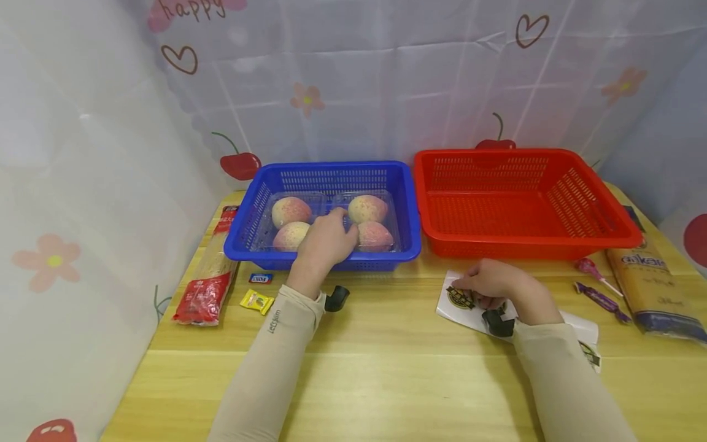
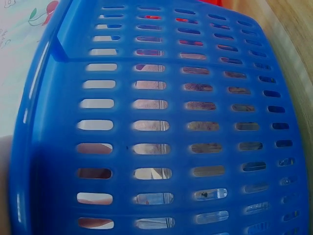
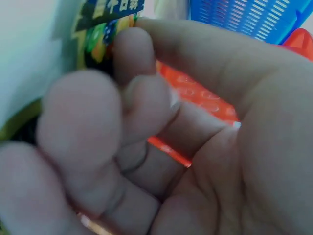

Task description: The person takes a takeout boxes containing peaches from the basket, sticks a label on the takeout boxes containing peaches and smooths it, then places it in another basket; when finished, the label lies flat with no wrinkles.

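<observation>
My left hand (image 1: 327,239) reaches over the front rim of the blue basket (image 1: 409,215), its fingers down between two clear plastic boxes of peaches. One box (image 1: 316,202) is on the left and the other (image 1: 393,209) on the right, with peaches (image 1: 367,209) showing in both. I cannot tell whether those fingers grip a box. The left wrist view is filled by the slotted basket wall (image 2: 171,117). On the table to the right, my right hand (image 1: 491,282) pinches a white plastic bag (image 1: 448,294) with a dark and gold label; the right wrist view shows thumb and finger at its printed part.
A red basket (image 1: 497,239) stands beside the blue one. Noodles in a red-ended packet (image 1: 207,298), a blue wrapped sweet (image 1: 261,278) and a yellow one (image 1: 256,301) lie left. A lollipop (image 1: 588,266), a purple-wrapped candy (image 1: 602,302) and a tan packet (image 1: 654,285) lie right.
</observation>
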### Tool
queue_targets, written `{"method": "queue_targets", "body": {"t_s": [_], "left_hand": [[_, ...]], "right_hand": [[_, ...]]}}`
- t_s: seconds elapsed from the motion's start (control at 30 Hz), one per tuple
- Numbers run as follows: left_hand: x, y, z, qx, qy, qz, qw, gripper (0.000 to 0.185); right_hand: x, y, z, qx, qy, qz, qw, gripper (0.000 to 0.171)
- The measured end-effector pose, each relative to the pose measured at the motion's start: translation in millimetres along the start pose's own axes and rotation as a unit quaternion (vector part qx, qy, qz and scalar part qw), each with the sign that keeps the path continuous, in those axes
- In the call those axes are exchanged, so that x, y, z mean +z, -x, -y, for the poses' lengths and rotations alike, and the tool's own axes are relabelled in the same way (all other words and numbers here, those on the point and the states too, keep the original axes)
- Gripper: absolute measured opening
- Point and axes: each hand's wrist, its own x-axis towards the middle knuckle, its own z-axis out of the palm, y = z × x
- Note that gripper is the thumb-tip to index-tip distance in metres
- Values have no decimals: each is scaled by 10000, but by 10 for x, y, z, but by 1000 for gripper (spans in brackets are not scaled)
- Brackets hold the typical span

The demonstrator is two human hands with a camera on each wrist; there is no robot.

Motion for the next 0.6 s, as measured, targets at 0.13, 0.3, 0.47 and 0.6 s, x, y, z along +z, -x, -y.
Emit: {"method": "queue_targets", "body": {"t_s": [0.13,0.3,0.47,0.6], "left_hand": [[-5,6,-2,-12,15,-15,10000,53],[-11,6,-5,-19,33,-1,10000,53],[-8,-4,5,-23,49,-1,10000,54],[-3,-3,4,-40,30,6,10000,55]], "right_hand": [[6,3,12,15,-14,32,10000,35],[13,17,35,159,-43,21,9999,34],[23,13,60,410,-193,-129,9989,35],[31,21,79,557,-329,-217,9977,32]]}}
